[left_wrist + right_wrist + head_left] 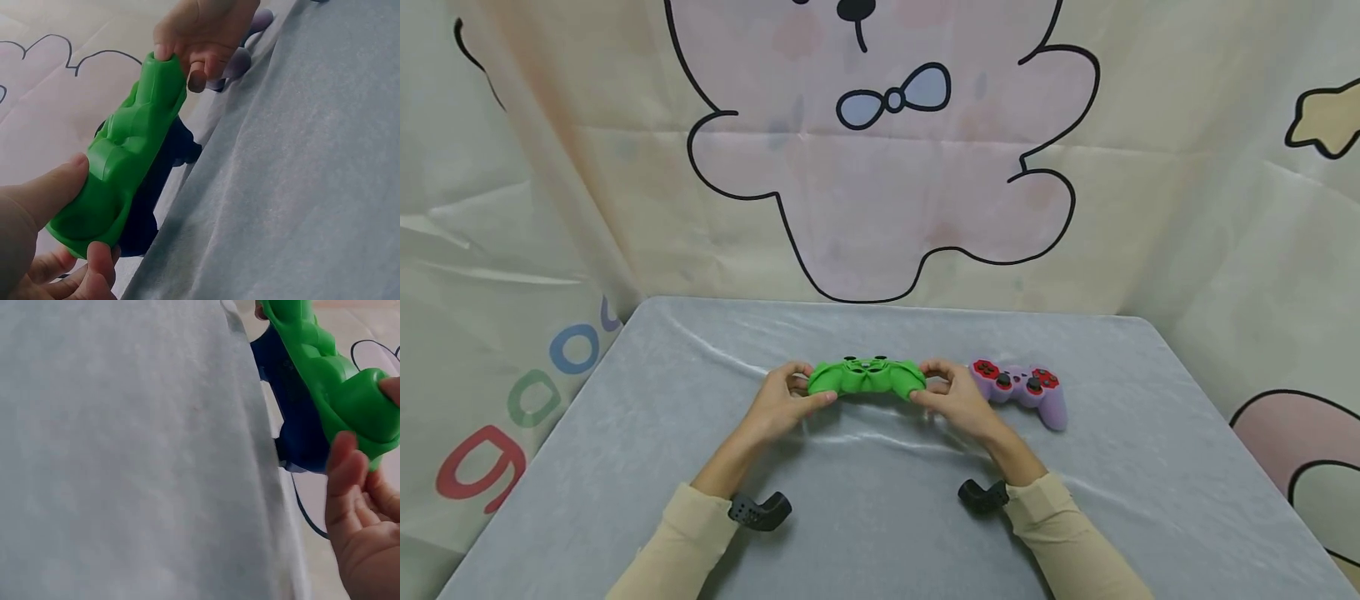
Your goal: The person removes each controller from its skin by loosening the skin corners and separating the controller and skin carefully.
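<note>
A green game controller is held level between both hands, its two grips towards me and dark buttons along its top. In the left wrist view its dark blue underside shows below the green upper part. My left hand grips the left handle, thumb on the near face and fingers curled beneath. At the other end, my right hand pinches the right handle between thumb and fingers. Just beyond that hand lies a purple game controller with red button areas and black sticks, partly covered by the hand.
A grey velvety cloth covers the table, with slight creases near the hands. Behind it hangs a cream curtain with cartoon drawings. Both wrists wear black camera mounts beside beige sleeves.
</note>
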`<state>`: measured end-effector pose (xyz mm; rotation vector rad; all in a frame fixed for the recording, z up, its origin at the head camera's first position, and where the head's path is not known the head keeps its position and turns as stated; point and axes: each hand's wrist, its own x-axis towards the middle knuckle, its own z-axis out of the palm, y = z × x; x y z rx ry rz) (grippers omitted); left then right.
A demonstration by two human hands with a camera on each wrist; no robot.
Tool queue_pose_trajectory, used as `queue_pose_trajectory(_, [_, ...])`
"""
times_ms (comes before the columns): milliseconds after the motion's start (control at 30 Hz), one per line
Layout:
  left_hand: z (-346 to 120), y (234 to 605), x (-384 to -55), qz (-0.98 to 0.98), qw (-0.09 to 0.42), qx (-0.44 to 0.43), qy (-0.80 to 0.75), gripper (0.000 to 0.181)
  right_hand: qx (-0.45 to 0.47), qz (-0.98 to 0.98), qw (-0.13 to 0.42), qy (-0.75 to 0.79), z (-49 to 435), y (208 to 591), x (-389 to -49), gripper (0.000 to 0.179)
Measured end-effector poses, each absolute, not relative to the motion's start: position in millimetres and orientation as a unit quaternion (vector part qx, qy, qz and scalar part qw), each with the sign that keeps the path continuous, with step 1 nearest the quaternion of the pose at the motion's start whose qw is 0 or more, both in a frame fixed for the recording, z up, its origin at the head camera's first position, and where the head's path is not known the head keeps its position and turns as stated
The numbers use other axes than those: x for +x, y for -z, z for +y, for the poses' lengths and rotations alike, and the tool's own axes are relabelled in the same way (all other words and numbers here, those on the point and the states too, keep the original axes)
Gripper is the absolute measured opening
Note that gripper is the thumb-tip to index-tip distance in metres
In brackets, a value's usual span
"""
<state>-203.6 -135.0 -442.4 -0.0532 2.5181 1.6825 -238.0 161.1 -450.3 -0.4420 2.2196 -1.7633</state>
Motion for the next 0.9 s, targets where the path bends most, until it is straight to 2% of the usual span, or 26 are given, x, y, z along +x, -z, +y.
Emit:
queue_pose_trajectory(333, [-137.0,440.5,-203.9,0.834,0.054,-0.018,-0.548,0.047,-0.109,0.778,0.111,0.609,151.7,448.1,-236.4,0.036])
queue_pose_trajectory(633, [-135.9,436.2,-203.3,0.831,0.06,-0.015,-0.552,0.047,-0.085,0.782,0.129,0.604,149.4,437.7,-231.6,0.032])
queue_pose_trajectory(900, [-137.2,436.7,-204.7,0.824,0.069,-0.012,-0.562,0.043,-0.088,0.793,0.117,0.592,148.5,432.4,-228.8,0.029])
